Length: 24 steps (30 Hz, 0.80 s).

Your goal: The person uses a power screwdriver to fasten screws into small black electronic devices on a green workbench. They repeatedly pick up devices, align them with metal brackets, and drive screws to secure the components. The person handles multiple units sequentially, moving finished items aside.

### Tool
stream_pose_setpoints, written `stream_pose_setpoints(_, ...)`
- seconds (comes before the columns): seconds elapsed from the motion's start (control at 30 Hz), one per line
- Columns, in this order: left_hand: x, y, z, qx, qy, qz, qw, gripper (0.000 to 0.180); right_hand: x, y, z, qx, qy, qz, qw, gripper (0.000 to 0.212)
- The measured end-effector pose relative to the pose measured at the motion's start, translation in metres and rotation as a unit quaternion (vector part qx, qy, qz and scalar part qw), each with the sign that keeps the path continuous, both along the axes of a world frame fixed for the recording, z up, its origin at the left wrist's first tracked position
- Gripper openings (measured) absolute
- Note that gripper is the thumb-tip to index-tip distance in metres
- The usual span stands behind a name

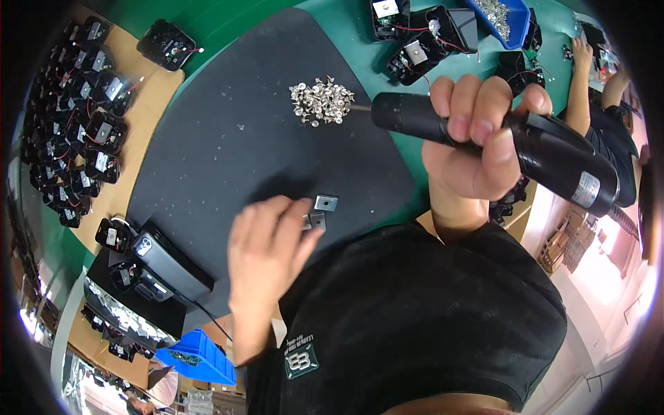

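In my right hand [477, 135] is a black electric screwdriver [564, 155], the fingers wrapped round its body. The thin bit [360, 107] points left, its end at the edge of a pile of small silver screws [319, 102] on the dark grey mat [207, 152]. Low over the mat's near side, my left hand [266, 242] has its fingers partly bent and the thumb apart from them. Its fingertips are at a few small metal plates; one plate [326, 203] lies just beyond, another [317, 221] beside the thumb. The fingertips partly cover some metal there.
Many black housings [90, 124] with wires crowd a brown board on the left. More open housings [418, 52] and a blue bin [501, 21] of metal pieces stand at the far right. A black box-shaped device [169, 259] sits at the mat's left edge. Another person's arm [581, 86] shows at right.
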<state>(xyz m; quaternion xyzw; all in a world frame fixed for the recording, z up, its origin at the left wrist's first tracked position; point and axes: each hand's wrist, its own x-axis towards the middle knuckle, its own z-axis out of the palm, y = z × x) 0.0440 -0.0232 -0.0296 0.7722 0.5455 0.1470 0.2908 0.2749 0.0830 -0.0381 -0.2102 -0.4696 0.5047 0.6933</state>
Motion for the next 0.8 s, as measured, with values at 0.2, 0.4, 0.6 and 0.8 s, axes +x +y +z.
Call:
stream_pose_setpoints(0.2,0.029,-0.004,-0.02,0.009,-0.05,0.013,0.999,0.036,-0.018,0.023,-0.013,0.059,-0.011,-0.071,0.996,0.05)
stream_pose_setpoints(0.4,0.024,0.009,-0.017,-0.02,-0.086,0.011,0.996,0.021,-0.023,0.026,-0.012,0.044,0.017,-0.079,0.996,0.049)
stream_pose_setpoints(0.6,-0.002,0.062,-0.01,0.049,-0.07,0.128,0.988,0.013,-0.011,0.018,0.0,0.025,0.009,-0.039,0.999,0.05)
stream_pose_setpoints(0.8,0.006,0.166,0.012,0.105,-0.059,0.169,0.978,0.014,-0.007,0.009,0.012,-0.035,0.064,0.028,0.997,0.049)
